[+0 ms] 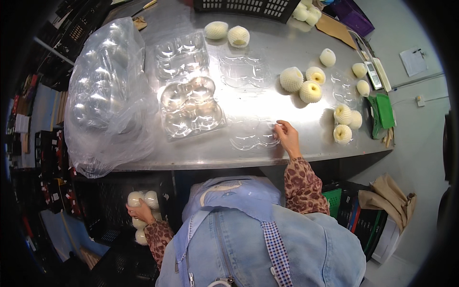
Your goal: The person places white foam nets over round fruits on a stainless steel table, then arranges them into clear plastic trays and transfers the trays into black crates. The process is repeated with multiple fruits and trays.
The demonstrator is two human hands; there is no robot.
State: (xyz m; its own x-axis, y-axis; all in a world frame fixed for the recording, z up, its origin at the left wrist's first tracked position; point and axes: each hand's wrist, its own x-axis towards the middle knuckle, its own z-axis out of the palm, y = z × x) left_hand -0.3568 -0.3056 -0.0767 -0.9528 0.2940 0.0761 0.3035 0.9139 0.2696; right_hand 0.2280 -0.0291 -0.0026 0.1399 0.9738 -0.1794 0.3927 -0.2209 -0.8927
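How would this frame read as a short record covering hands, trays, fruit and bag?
Left hand: holds a pack of pale round fruit, in or over a black crate
Right hand: fingertips at a clear tray; grip unclear
Other trays: clear plastic, some left of that tray
Loose fruit: foam-netted, mostly on the metal table's right side
Plastic bag: table's left end

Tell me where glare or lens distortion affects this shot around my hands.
Head view: glare whites out part of the metal table beyond the right hand; the clear tray beside it shows mostly as faint highlights; the front edge bows; corners go black; the left hand is in dimmer light.
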